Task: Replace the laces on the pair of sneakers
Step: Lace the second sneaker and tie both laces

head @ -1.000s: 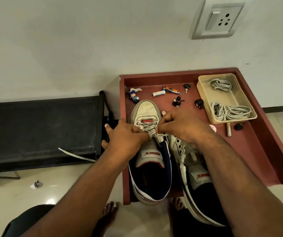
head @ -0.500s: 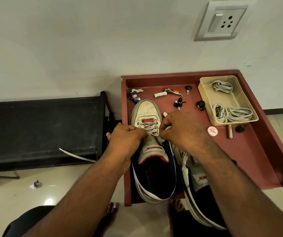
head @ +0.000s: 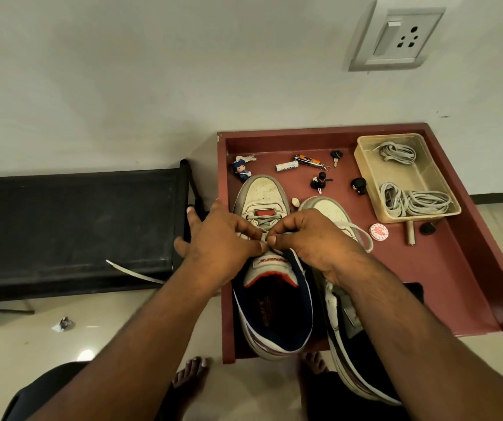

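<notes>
- Both hands meet over the lacing of the left-hand sneaker [head: 266,268]: the left hand [head: 219,247] and the right hand [head: 314,241] each pinch the grey lace [head: 263,222] between thumb and fingertips, just above the shoe's tongue.
- That sneaker, white with navy lining and a red-trimmed tongue, lies toe toward the wall on a reddish-brown tray [head: 456,268], its heel hanging over the near edge.
- Beside it lies the second sneaker [head: 332,214], largely covered by the right forearm; a loose loop of pale lace [head: 364,237] curls off its right side.
- At the tray's far right corner stands a clear plastic container [head: 408,180] holding bundles of spare grey laces [head: 414,202].
- Scattered across the far end of the tray: a small blue figurine [head: 240,171], a battery [head: 286,167], a key [head: 336,155], two dark figurines [head: 320,182] and a round red-and-white badge [head: 378,231].
- Left of the tray sits a black bench [head: 71,226], with a stray white lace [head: 134,272] lying across its front edge.
- Bare toes show on the tiled floor [head: 31,338] below the tray.
- On the wall above is a switch-and-socket plate [head: 396,36].
</notes>
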Demonstrator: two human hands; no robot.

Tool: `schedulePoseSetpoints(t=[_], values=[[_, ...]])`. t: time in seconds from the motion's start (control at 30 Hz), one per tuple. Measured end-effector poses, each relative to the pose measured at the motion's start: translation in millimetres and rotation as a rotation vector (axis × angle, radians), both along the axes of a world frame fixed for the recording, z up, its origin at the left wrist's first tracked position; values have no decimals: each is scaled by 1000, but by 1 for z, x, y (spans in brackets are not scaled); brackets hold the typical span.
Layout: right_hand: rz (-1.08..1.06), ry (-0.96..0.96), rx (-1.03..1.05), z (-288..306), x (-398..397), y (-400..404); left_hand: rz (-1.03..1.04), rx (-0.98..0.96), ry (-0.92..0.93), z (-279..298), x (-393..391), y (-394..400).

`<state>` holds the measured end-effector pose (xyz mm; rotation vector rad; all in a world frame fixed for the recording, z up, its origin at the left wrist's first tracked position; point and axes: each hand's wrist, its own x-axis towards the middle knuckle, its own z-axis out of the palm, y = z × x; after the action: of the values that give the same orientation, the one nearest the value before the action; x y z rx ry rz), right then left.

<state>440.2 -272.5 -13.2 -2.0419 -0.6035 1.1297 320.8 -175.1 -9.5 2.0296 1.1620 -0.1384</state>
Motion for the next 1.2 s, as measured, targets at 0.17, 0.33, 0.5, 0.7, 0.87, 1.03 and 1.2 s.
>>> schedulePoseSetpoints(t=[0.17,0.33,0.5,0.7,0.87,1.03,1.2], values=[[37,-21,5,2,1,-2,-198,232,165,5,4,-4],[243,-265,153,8,8,0,-45,113,-100,5,-4,3],[3,5,295,1,2,2,133,42,-270,4,-2,1],[-379,219,492,16,10,2,-46,82,-67,13,-6,-7],[-213,176,424,25,7,-1,-87,97,89,12,-5,1],[256,-295,27,16,-1,3,188,-344,-84,13,-13,12],[270,-344,10,15,-1,3,294,-569,-111,9,-12,20]])
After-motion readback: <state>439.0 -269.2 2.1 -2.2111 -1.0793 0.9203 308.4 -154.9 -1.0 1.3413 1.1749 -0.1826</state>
